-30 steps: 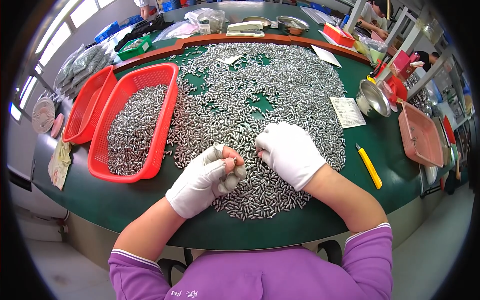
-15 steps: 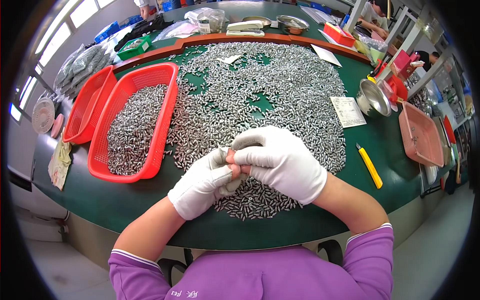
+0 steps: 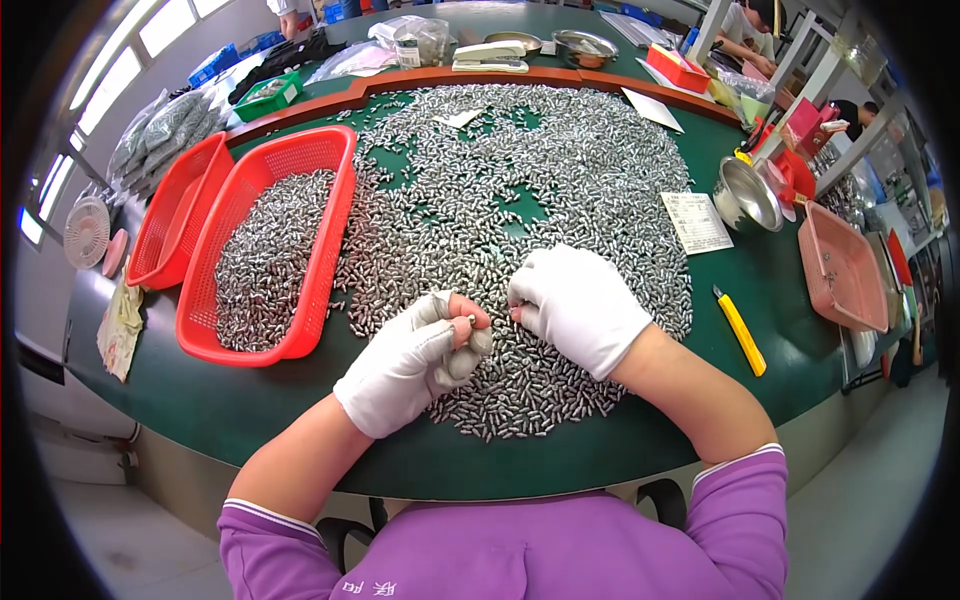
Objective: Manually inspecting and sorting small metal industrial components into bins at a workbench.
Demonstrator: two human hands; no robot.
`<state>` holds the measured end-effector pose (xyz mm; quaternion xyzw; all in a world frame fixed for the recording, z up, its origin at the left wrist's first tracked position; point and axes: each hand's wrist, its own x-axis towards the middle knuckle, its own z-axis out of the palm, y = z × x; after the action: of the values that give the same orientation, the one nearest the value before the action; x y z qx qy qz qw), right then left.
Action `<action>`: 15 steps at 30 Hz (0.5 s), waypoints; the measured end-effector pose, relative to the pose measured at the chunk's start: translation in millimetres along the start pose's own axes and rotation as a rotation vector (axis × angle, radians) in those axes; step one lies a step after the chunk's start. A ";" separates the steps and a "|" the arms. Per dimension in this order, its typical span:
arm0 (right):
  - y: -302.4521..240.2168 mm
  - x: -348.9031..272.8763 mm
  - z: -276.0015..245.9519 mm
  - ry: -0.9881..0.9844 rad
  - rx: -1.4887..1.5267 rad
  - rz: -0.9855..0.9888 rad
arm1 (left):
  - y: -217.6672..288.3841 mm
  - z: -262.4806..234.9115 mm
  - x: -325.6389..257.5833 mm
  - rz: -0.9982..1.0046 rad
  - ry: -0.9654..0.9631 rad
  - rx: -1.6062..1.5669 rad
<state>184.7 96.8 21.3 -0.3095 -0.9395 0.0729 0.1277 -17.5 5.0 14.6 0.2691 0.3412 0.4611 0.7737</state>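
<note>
Small silvery metal pieces, ribbed and bullet-shaped, lie in a wide pile (image 3: 440, 220) across the green table. Both my hands are over the near part of this pile, in white gloves with bare fingertips. My left hand (image 3: 410, 360) pinches one small metal piece (image 3: 471, 320) between thumb and forefinger, its end showing at the tips. To the right of it, apart by a small gap, my right hand (image 3: 580, 310) has its fingers drawn together, tips down at the pieces. Whatever it may hold is hidden behind the fingers.
A red basket (image 3: 190, 310) of the same pieces stands at left, another red basket (image 3: 150, 265) beside it. On the right lie a yellow utility knife (image 3: 742, 335), a printed slip (image 3: 697, 224), a steel bowl (image 3: 748, 195) and a pink tray (image 3: 835, 300). A wooden strip (image 3: 400, 80) edges the back.
My hands were together at the fingertips. The right has moved away to the right and down to the pile, while the left has stayed nearly in place with a metal piece now showing.
</note>
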 end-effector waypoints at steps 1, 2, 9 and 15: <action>-0.9 0.2 -0.7 0.000 0.000 0.000 | -0.7 -1.3 0.0 -0.001 -0.002 -0.018; -1.6 0.8 -1.0 0.009 -0.008 -0.015 | -0.8 -2.3 0.0 -0.003 -0.003 -0.036; -15.4 4.7 -21.1 0.318 0.395 -0.139 | 2.8 -5.1 -1.1 -0.017 -0.091 -0.065; -21.1 3.7 -20.7 0.281 0.470 -0.232 | 0.6 -0.2 -1.7 -0.021 -0.130 -0.035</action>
<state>175.8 83.4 46.4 -0.1691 -0.8991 0.2297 0.3319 -18.6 3.7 15.3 0.2812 0.2851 0.4403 0.8036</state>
